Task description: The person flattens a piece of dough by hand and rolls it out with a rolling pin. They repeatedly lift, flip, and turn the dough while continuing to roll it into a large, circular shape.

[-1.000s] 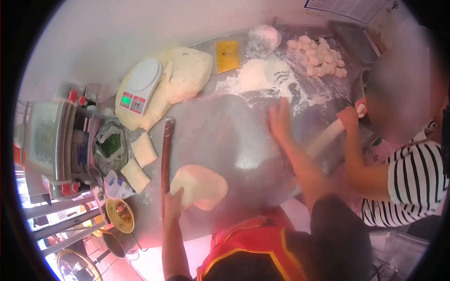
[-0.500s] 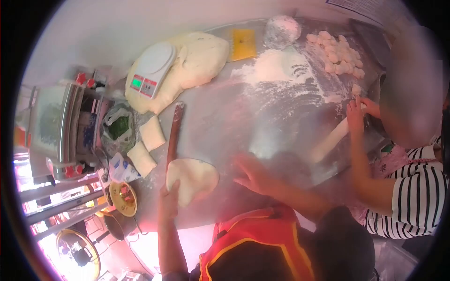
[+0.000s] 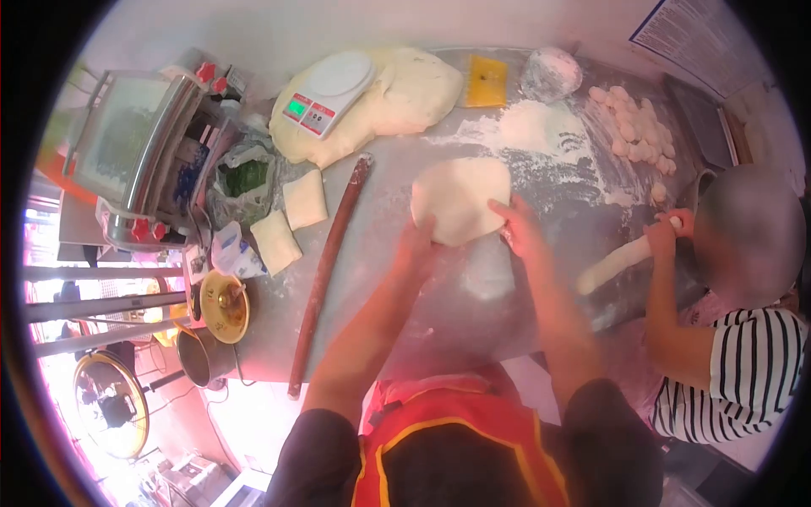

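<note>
A flat sheet of dough is held over the middle of the steel table, with my two hands at its near edge. My left hand grips its lower left side, the thumb on top. At the lower right, my right hand pinches the edge, its fingers partly hidden. A long wooden rolling pin lies left of my left forearm. Beyond the pin are two cut dough pieces, side by side.
A kitchen scale sits on a large dough mass at the back. A yellow scraper, loose flour and several small dough balls are farther right. A co-worker in a striped shirt handles a dough rope.
The dough sheet has moved from beside the rolling pin to the right and farther back. My right hand, earlier apart from it, now holds its edge too. The camera view has shifted.
</note>
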Demonstrator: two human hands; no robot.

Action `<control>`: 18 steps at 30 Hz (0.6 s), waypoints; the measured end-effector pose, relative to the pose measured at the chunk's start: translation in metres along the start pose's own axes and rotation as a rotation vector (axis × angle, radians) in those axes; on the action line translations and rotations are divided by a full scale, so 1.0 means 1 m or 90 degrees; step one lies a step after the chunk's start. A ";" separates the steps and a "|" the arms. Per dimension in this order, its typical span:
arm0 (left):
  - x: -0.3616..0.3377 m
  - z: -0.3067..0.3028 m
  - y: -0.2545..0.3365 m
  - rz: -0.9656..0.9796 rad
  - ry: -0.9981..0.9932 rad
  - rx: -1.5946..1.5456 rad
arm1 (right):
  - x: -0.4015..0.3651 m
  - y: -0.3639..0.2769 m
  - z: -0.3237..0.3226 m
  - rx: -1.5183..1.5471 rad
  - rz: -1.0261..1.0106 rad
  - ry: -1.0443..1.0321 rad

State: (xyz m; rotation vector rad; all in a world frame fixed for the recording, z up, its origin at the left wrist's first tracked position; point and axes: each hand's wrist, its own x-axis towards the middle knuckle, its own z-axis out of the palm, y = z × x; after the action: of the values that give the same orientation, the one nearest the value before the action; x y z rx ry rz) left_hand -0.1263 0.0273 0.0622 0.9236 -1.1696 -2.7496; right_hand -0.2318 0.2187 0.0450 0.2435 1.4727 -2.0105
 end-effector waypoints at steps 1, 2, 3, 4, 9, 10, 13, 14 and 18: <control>0.014 -0.017 -0.035 -0.018 0.001 -0.067 | 0.000 0.001 -0.001 -0.100 0.014 0.033; 0.019 -0.026 -0.053 -0.034 -0.001 -0.133 | -0.001 0.001 -0.001 -0.199 0.032 0.063; 0.004 -0.022 -0.052 -0.043 0.011 -0.107 | -0.011 0.005 0.012 -0.261 0.039 0.119; -0.015 -0.019 -0.051 -0.053 0.023 -0.082 | -0.022 0.010 0.018 -0.324 0.046 0.175; -0.095 -0.091 -0.049 0.206 -0.036 0.403 | -0.087 0.052 0.005 -0.412 -0.022 0.103; -0.111 -0.108 -0.038 0.272 -0.030 0.514 | -0.096 0.055 0.007 -0.450 -0.023 0.118; -0.158 -0.142 0.000 0.332 0.249 0.801 | -0.079 0.073 0.019 -0.802 -0.449 0.220; -0.165 -0.169 0.011 0.495 0.310 1.000 | -0.073 0.078 0.031 -0.877 -0.485 0.176; -0.180 -0.249 0.029 0.368 0.417 1.087 | -0.071 0.092 0.068 -1.076 -0.513 0.066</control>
State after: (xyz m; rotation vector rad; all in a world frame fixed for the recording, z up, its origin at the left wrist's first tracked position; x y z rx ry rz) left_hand 0.1471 -0.1137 0.0382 0.9650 -2.7222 -0.4344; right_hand -0.1082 0.1665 0.0311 -1.0689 2.9933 -0.4815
